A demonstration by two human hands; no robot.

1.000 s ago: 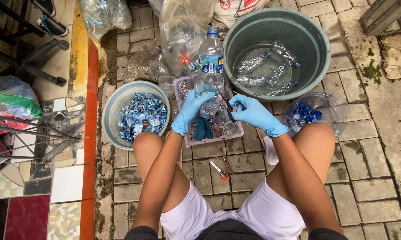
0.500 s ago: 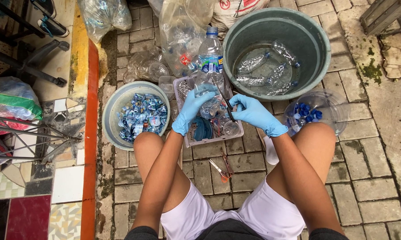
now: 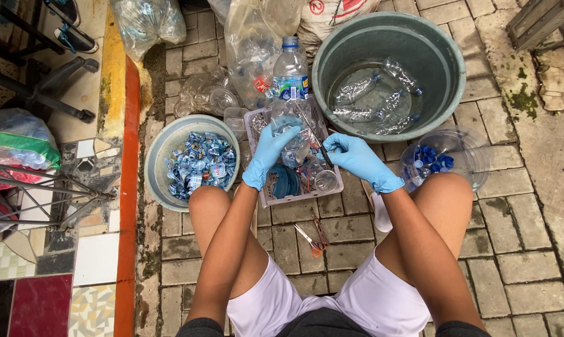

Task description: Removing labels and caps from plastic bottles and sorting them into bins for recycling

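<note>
Gloves covered both hands: the left hand [image 3: 271,146] gripped a clear bottle [image 3: 292,134] over the basket [image 3: 292,198] while the right hand [image 3: 357,159] pinched a blade [image 3: 312,137] that might slip toward those fingers.

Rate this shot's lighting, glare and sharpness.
Head view: soft, even daylight with only faint shadows under the knees; small glints on the clear bottle between the left hand and right hand, and on water in the big tub; focus sharp throughout; slight wide-angle bending at the edges.
</note>
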